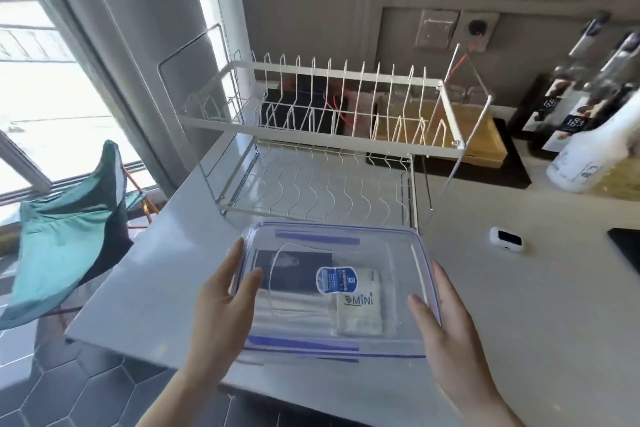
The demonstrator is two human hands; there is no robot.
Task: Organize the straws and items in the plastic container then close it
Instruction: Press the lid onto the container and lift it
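The clear rectangular plastic container with the blue-trimmed lid is sitting near the front edge of the pale grey surface, just in front of the white wire dish rack. The lid is lying over the box already, with its blue side flaps showing at the far and near edges, so the closing step appears to be under way rather than finished; whether the flaps are latched cannot be told.

Through the lid the contents are showing laid flat: a white packet printed "MINI" toward the right of centre, a dark flat card-like item at the far left, a bundle of pale wrapped straws lying crosswise on the left, and one thin white straw running along the right wall. Lying flat and low is probably what is letting the lid sit level.

The left hand is reaching in from the left, fingers straight and relaxed, touching the lid's left edge. The right hand is mirroring it at the right edge, fingers extended, gripping nothing. Both palms are facing inward, seemingly steadying or pressing the lid square onto the box.
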